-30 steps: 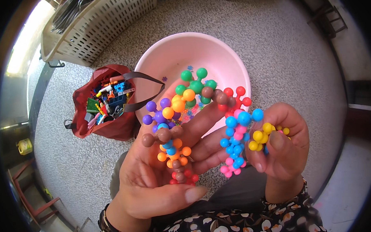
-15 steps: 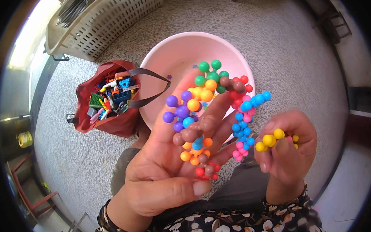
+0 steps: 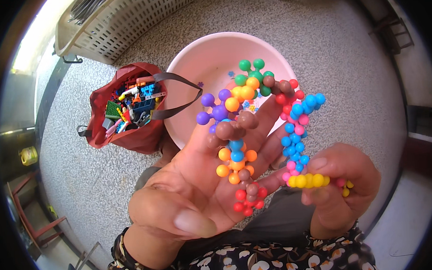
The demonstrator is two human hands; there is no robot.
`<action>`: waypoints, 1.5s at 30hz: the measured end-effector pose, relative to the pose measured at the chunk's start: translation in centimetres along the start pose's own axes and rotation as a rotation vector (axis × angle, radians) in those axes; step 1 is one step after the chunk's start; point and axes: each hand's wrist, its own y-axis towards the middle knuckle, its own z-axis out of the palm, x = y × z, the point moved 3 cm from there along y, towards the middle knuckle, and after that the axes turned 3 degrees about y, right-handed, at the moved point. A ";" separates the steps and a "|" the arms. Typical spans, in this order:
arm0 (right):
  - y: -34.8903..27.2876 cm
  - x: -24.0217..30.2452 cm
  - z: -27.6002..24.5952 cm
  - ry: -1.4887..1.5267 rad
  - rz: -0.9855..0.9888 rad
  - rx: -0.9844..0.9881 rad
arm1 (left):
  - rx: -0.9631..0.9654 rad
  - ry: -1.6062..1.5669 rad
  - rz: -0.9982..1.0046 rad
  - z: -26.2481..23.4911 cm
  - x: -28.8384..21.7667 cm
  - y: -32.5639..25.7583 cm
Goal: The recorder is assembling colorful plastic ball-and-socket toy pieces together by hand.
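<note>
From my end I am seeing my left hand (image 3: 203,183) holding its palm up, its fingers spreading wide and its thumb standing apart. It is supporting a chain of knobbed pieces (image 3: 247,92), which is running from red knobs over the palm through brown, orange, blue and purple, arching through green in front of the basin (image 3: 189,64), then dropping through red, pink and blue. My right hand (image 3: 350,170) is pinching a yellow piece (image 3: 309,181) between thumb and fingers; the piece's left tip is sitting at the chain's lower pink end, and I cannot tell whether they are joining. The pink basin is standing on the speckled floor (image 3: 327,45). Just beyond its left rim a dark red bag (image 3: 147,140) is holding coloured blocks (image 3: 138,102), its handle (image 3: 176,78) reaching over that rim.
</note>
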 end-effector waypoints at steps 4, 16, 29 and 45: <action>0.4 0.7 0.3 -0.319 -0.167 0.063 | 0.434 0.046 0.212 -1.6 0.9 0.0; 0.2 1.5 2.0 -0.326 -0.225 0.021 | 0.091 0.456 0.201 2.0 0.0 -1.0; -0.2 0.5 1.9 -0.564 -0.352 0.047 | -0.133 0.281 0.231 -0.6 1.1 0.1; 0.1 0.2 2.3 -0.639 -0.421 0.121 | -0.378 0.241 0.197 0.1 0.9 0.3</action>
